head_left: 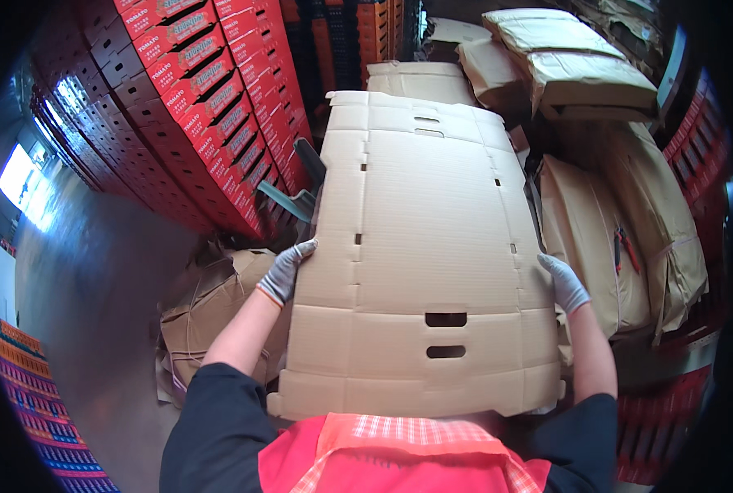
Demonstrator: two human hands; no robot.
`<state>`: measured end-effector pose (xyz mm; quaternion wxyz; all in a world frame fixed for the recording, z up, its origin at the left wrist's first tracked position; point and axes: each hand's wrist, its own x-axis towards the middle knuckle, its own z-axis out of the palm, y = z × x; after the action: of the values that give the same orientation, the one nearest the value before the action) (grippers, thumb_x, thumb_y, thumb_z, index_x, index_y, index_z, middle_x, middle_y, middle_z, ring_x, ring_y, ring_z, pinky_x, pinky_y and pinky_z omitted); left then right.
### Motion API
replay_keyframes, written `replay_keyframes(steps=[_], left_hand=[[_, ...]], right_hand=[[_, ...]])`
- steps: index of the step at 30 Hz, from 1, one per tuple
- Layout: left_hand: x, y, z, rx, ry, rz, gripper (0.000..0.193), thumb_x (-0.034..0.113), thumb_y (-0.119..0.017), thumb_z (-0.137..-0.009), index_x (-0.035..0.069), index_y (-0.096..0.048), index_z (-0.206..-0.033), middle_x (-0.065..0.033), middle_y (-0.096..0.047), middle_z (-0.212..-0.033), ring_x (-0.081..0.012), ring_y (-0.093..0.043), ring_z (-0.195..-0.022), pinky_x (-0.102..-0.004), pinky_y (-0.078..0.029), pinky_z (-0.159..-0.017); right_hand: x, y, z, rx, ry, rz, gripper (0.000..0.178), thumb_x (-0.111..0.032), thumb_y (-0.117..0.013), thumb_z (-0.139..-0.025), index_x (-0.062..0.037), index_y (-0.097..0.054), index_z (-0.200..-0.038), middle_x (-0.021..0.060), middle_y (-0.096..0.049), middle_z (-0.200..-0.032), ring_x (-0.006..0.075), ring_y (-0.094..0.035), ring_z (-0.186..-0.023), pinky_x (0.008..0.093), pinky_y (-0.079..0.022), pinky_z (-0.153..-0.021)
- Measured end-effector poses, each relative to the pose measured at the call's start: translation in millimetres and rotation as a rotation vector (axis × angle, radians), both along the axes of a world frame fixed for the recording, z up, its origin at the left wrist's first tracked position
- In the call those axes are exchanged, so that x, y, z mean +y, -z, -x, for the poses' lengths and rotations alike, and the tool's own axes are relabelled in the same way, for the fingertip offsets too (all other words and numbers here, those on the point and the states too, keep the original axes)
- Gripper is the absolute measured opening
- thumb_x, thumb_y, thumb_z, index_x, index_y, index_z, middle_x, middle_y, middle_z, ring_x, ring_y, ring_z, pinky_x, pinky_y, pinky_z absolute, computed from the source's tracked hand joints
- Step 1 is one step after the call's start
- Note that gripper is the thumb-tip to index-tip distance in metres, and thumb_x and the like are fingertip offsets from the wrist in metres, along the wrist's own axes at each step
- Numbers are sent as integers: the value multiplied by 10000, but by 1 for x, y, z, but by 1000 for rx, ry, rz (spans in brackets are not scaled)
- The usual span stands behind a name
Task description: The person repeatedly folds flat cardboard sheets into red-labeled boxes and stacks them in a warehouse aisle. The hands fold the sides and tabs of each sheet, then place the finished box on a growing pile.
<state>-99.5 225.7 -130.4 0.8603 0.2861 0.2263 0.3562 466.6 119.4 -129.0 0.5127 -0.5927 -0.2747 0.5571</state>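
Note:
A large flat cardboard box blank, plain brown with creases, small slots and two oblong hand holes near its front edge, lies in front of me. My left hand, in a grey-white glove, is closed on its left edge, the fingertips curling at the rim. On the opposite edge my right hand, gloved the same way, grips the side, with part of its fingers hidden by the cardboard. What lies underneath the blank is mostly covered by it.
Tall stacks of red printed cartons stand at the left. Paper-wrapped bundles lie at the right, with red-handled pliers or cutters on one. More wrapped bundles are piled at the back right. A brown wrapped bundle sits left, beside the floor.

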Motion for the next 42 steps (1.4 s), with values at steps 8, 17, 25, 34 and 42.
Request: replay_keyframes(steps=[8,17,25,34,42], left_hand=[[-29,17,-139,946,-481,-664,750,218,-578,-929,-17,-219,-1544,-231,-292,-1579,-294,-307,-1465,-434,-266,-1183],[-21,7,-83,1034,-767,-1428,575,70,-559,-902,47,-431,-1462,-182,-526,-1424,-386,-502,-1299,-497,-374,-1087],[-56,-55,-44,998,255,-2118,192,129,-708,-696,95,-657,-878,-76,-638,-926,-294,-605,-950,-413,-515,-810],[-90,-118,-61,1174,-172,-2040,424,407,-676,-837,83,-595,-577,-140,-537,-578,-330,-568,-556,-433,-455,-518],[-167,-132,-61,977,1160,-1142,529,445,-546,-963,13,-633,-1255,-265,-667,-1136,-353,-629,-1115,-407,-472,-948]], right_hand=[[-1,0,147,-741,-226,-331,928,-227,-749,-814,42,-221,-1529,234,-242,-1587,295,-250,-1483,393,-248,-1188],[-13,-44,109,-1215,-67,-869,386,77,-534,-874,-46,-616,-1231,157,-624,-1245,314,-576,-1199,409,-467,-1021],[-67,-66,70,-1647,-937,-726,245,-165,-744,-667,-151,-670,-901,5,-690,-972,206,-646,-997,424,-484,-888],[-75,-157,137,-1183,-615,-740,244,-207,-797,-793,-56,-706,-962,137,-682,-904,295,-677,-771,372,-544,-693],[-127,-156,176,-928,-1823,95,536,-458,-596,-903,15,-623,-1156,262,-675,-1039,405,-649,-1010,452,-508,-875]])
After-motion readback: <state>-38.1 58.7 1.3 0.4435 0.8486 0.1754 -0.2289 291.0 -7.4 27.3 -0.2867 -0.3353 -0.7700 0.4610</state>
